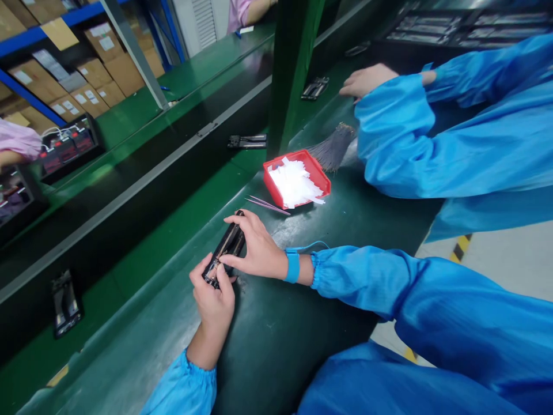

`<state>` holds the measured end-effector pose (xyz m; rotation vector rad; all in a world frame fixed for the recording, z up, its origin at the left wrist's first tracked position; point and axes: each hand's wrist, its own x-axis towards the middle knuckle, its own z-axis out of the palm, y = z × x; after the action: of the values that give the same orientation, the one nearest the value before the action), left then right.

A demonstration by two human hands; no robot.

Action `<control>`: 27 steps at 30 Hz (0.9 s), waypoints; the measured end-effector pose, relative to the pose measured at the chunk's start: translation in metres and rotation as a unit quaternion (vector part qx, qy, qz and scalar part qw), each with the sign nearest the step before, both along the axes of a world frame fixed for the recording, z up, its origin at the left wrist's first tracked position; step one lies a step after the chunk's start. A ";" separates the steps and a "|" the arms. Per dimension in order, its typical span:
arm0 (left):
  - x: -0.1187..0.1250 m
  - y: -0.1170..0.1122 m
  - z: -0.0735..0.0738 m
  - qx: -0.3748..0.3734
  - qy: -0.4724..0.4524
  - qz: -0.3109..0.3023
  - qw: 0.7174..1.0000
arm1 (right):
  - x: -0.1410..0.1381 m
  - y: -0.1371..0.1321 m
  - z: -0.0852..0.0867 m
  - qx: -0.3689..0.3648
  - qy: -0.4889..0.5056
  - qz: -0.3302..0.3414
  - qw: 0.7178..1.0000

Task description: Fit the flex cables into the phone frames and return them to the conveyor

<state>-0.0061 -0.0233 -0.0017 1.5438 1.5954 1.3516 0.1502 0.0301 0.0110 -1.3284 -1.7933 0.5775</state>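
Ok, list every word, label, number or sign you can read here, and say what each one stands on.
None can be read.
White labels on the cardboard boxes on the shelves: print too small and blurred.
Red-lit displays at the left: glowing marks, illegible.
Black part held in the left hand and right hand: no lettering visible.
Red tray of white pieces: no lettering visible.

A long green workbench (276, 346) is flanked by a dark conveyor belt (129, 207). Cardboard boxes (93, 75) are stacked on blue shelving (26, 95) behind.
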 end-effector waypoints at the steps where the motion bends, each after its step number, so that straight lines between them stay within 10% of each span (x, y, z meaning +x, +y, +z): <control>1: -0.001 0.002 0.000 0.000 0.005 0.005 1.000 | -0.001 -0.001 -0.001 0.001 -0.006 0.001 1.000; 7: -0.014 0.021 0.012 -0.020 -0.007 0.059 0.998 | 0.005 0.008 -0.008 0.011 0.018 0.025 0.999; 14: -0.031 0.031 0.017 -0.133 -0.180 -0.063 0.973 | 0.019 0.022 -0.008 0.089 -0.085 0.115 0.986; 19: -0.032 0.032 0.017 -0.137 -0.316 -0.083 0.935 | 0.020 0.012 -0.003 -0.037 -0.039 0.107 0.993; 27: -0.012 0.016 0.011 -0.140 -0.219 -0.089 0.961 | 0.013 -0.001 0.004 -0.137 0.172 0.214 0.952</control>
<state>-0.0185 -0.0069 0.0096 1.0961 1.2722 1.2033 0.1632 0.0294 0.0152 -0.9292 -1.7507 1.2549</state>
